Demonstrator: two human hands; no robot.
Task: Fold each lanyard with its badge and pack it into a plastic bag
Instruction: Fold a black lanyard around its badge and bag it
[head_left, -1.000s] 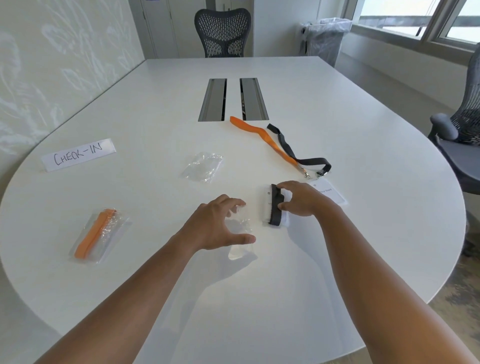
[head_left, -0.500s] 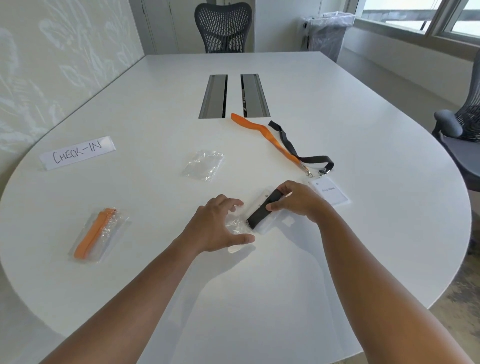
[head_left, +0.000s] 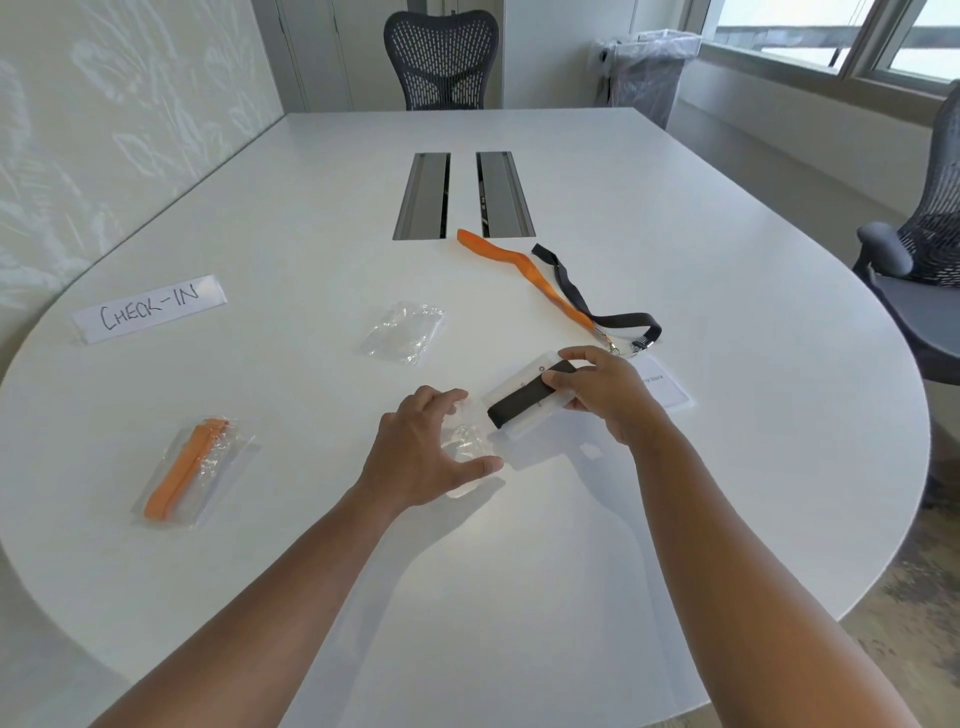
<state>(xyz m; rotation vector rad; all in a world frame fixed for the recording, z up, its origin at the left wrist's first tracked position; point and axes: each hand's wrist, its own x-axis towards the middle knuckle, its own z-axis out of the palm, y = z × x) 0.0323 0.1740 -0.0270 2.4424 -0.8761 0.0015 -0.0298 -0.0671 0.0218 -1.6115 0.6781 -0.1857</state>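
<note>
The right hand (head_left: 602, 389) pinches the folded black lanyard and badge (head_left: 530, 397). The left hand (head_left: 421, 457) grips the clear plastic bag (head_left: 470, 441) just beside it.

Table (head_left: 311, 519) plain white; folded lanyard (head_left: 524, 401) black on a white badge (head_left: 519, 376), bag (head_left: 465, 441) clear. Packed lanyard (head_left: 179, 467) orange in a clear bag; loose lanyards: one orange (head_left: 530, 270), one black (head_left: 571, 291); spare bag (head_left: 402, 332) clear. Sign (head_left: 150, 309) white with black handwriting, chairs (head_left: 441, 57) dark grey mesh, wall (head_left: 104, 130) pale with a faint leaf pattern.
</note>
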